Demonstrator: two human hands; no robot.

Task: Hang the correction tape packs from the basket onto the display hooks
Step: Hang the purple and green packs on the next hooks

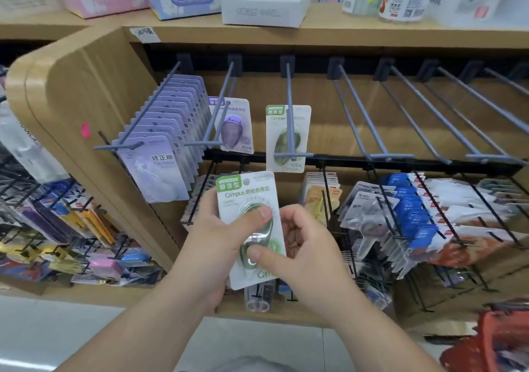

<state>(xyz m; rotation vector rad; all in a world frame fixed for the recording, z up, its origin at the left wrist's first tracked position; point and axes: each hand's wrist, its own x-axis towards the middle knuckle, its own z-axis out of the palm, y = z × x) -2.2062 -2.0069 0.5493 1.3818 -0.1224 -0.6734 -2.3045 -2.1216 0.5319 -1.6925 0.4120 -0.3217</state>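
correction tape pack (pixel 246 194), blister behind fingers (pixel 257 214)

Leftmost hook (pixel 148 105) filled to its tip with purple packs (pixel 160 168); third hook (pixel 289 91) holds one green pack (pixel 300 131), front stretch free; right-hand hooks (pixel 392 156) bare.

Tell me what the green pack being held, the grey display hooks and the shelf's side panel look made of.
The green pack: matte printed card with a clear, glossy plastic blister, judging by the highlights on the bubble. The display hooks: thin stiff rods with a grey-blue matte coat, probably coated metal, possibly plastic. The side panel: smooth tan wood-grain board, likely laminate.
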